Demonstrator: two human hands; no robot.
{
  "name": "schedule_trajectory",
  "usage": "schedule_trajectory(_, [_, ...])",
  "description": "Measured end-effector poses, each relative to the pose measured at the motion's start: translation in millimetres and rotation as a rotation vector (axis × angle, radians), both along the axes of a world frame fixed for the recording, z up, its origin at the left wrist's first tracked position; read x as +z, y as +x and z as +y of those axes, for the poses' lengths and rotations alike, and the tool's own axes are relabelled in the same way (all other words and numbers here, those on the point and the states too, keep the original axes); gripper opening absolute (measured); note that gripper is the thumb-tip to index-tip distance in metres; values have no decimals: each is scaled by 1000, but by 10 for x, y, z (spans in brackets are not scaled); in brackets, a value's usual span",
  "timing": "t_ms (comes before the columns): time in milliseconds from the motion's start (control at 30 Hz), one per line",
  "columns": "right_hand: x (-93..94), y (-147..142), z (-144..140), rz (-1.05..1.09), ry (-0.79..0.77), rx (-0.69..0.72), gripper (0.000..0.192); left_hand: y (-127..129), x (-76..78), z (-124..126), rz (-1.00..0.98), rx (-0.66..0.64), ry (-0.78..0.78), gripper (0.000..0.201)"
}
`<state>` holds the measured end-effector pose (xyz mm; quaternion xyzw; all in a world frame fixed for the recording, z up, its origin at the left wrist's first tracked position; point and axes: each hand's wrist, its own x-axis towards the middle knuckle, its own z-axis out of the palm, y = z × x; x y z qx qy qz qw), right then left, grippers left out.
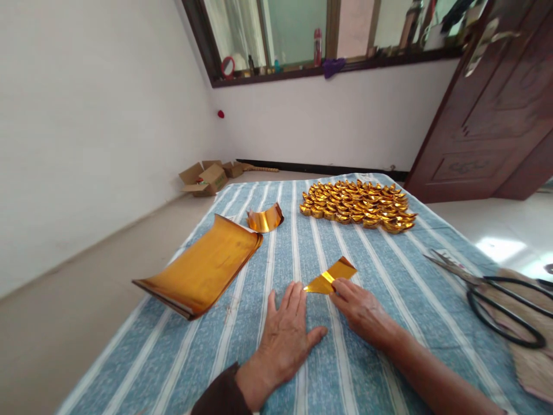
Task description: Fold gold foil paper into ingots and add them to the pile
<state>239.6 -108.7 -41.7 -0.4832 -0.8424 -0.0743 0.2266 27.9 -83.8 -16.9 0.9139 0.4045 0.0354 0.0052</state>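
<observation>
A small strip of gold foil paper (339, 272), folded to a point at its left end, lies on the blue-and-white striped cloth (242, 351). My right hand (360, 308) has its fingers together on the paper's near edge, gripping it there. My left hand (285, 331) rests flat on the cloth with the thumb out, its fingertips beside the paper's pointed end. To the left lies a stack of gold foil sheets (207, 262), its edges curling up. Beyond it stands a smaller curved bundle of gold foil (265, 220).
Rows of folded gold ingots (358, 204) cover the far right of the cloth. Large black-handled scissors (479, 281) lie at the right, partly over a brown cloth-like piece (529, 346). Cardboard boxes (207, 177) sit on the floor beyond, and a brown door (488, 109) stands to the right.
</observation>
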Motion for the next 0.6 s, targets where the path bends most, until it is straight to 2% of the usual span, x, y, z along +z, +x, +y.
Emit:
schedule_trajectory(167, [-2,-26,11,-16,61,-37,16,3,13,9,-22,55,31,67])
schedule_trajectory(233, [-2,-44,17,-13,68,-52,15,-2,36,-8,-65,70,66,60])
schedule_trajectory(333, [4,-95,29,-16,60,-68,13,5,69,-39,-164,20,78,50])
schedule_trajectory(433, [13,-169,42,6,67,-69,14,55,99,-31,-229,-46,22,47])
schedule_trajectory(600, [42,-245,34,98,62,-29,20,161,139,83,-196,-47,-26,39])
